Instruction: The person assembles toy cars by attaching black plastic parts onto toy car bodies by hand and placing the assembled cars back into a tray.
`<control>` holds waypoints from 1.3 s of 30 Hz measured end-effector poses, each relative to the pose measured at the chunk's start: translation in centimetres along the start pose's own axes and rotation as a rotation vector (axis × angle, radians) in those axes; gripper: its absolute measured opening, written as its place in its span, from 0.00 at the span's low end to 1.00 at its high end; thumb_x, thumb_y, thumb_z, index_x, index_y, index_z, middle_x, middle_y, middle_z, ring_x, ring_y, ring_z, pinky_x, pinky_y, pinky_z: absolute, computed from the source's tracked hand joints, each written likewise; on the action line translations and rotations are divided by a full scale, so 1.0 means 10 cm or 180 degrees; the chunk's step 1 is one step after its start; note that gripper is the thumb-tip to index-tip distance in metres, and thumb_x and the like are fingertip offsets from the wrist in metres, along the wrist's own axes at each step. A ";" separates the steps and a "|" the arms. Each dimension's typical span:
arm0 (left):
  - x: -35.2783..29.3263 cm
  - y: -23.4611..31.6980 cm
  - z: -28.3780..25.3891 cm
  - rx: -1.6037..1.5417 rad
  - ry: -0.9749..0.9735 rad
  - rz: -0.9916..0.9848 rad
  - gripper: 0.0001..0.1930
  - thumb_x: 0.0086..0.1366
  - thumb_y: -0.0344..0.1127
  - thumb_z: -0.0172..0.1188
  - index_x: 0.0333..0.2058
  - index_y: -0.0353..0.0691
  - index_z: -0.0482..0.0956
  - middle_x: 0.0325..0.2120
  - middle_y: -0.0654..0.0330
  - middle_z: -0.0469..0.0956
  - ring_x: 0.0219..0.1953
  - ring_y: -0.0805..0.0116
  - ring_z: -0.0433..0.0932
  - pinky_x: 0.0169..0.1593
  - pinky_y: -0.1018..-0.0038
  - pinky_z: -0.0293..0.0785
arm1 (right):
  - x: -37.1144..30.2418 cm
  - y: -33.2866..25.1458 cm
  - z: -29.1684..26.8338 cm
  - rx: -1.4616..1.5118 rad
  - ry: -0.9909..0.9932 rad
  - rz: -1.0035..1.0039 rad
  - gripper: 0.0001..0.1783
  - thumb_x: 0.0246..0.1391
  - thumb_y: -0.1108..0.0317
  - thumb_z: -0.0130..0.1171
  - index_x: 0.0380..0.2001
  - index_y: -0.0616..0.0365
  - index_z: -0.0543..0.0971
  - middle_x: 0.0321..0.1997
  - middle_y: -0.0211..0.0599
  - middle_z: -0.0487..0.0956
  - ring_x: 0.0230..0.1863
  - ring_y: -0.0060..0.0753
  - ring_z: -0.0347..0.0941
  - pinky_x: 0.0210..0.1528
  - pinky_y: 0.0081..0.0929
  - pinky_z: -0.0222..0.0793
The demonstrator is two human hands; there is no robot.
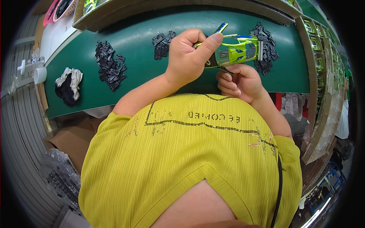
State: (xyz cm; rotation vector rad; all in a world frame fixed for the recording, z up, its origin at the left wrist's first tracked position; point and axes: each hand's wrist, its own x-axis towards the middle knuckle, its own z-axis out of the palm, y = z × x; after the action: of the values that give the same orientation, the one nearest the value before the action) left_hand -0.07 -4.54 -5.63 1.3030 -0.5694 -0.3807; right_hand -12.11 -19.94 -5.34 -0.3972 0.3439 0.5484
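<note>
A bright green toy car (237, 52) is held over the table, its dark end towards my left hand (192, 57). My left hand is closed around that end, with the thumb laid along the top. On the car's far side a blue and green door (221, 28) stands swung out. My right hand (243, 80) is beneath the near side, fingers curled and thumb against a thin dark piece (226, 70) that sticks out there. Whether this piece is the other door or a loose part I cannot tell.
Small black plastic parts lie in heaps on the green table: a long heap (110, 65) at left, a smaller one (163, 44) past my left hand, another (268, 49) beyond the car. A black and white cloth (69, 86) lies far left. Boxes (318, 60) of green cars line the right.
</note>
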 end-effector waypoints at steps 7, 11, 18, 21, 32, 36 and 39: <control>-0.02 0.04 0.05 0.0121 0.0115 -0.0085 0.21 0.65 0.41 0.67 0.18 0.38 0.70 0.14 0.71 0.67 0.19 0.85 0.62 0.20 0.81 0.58 | 0.06 0.05 -0.03 0.0214 0.0014 -0.0076 0.15 0.62 0.61 0.49 0.24 0.57 0.69 0.15 0.30 0.64 0.12 0.20 0.54 0.17 0.18 0.52; -0.04 -0.05 0.04 0.0226 0.0227 0.0081 0.21 0.64 0.41 0.68 0.17 0.38 0.70 0.13 0.70 0.68 0.18 0.85 0.63 0.20 0.81 0.59 | 0.07 0.04 -0.11 0.0066 -0.0185 -0.0166 0.14 0.62 0.64 0.51 0.23 0.57 0.69 0.16 0.29 0.64 0.13 0.19 0.54 0.16 0.19 0.50; 0.08 -0.05 -0.02 -0.0044 0.0327 -0.0017 0.21 0.64 0.40 0.68 0.16 0.40 0.71 0.15 0.73 0.68 0.19 0.86 0.62 0.21 0.81 0.58 | 0.02 -0.02 0.13 -0.1435 0.1166 -0.0881 0.17 0.64 0.59 0.53 0.34 0.65 0.78 0.24 0.36 0.77 0.18 0.22 0.68 0.21 0.16 0.62; 0.19 -0.10 -0.13 -0.0605 0.0536 -0.0074 0.20 0.64 0.41 0.68 0.17 0.42 0.71 0.15 0.73 0.69 0.19 0.87 0.62 0.21 0.82 0.59 | -0.21 -0.20 -0.04 -0.2450 0.1130 -0.0678 0.16 0.64 0.59 0.54 0.39 0.63 0.79 0.29 0.37 0.80 0.22 0.22 0.72 0.27 0.19 0.70; 0.08 0.30 -0.66 -0.0338 0.0690 -0.0593 0.14 0.69 0.43 0.61 0.27 0.41 0.77 0.18 0.65 0.74 0.16 0.75 0.73 0.17 0.79 0.67 | -1.52 0.21 -0.74 -0.4434 0.0997 0.1701 0.09 0.49 0.74 0.66 0.34 0.65 0.80 0.28 0.30 0.81 0.34 0.20 0.78 0.35 0.23 0.74; 0.02 0.14 -0.84 -0.0532 0.0262 -0.0468 0.08 0.69 0.37 0.61 0.32 0.42 0.76 0.21 0.66 0.75 0.19 0.78 0.73 0.24 0.80 0.71 | -1.56 0.38 -0.73 -0.3598 0.1319 0.1287 0.08 0.48 0.72 0.67 0.30 0.65 0.81 0.27 0.30 0.81 0.32 0.20 0.74 0.33 0.23 0.72; -0.05 0.15 -0.81 -0.0597 0.0000 -0.0366 0.04 0.70 0.34 0.60 0.36 0.43 0.75 0.25 0.65 0.77 0.22 0.79 0.73 0.29 0.82 0.74 | -1.60 0.22 -0.87 -0.4513 0.1820 0.0969 0.08 0.45 0.71 0.67 0.26 0.64 0.80 0.24 0.36 0.79 0.28 0.24 0.73 0.31 0.28 0.70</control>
State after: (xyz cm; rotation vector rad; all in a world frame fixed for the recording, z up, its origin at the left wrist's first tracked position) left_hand 4.25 2.50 -5.55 1.1577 -0.4486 -0.5167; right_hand -27.98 -29.03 -6.85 -1.9168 0.5284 0.9248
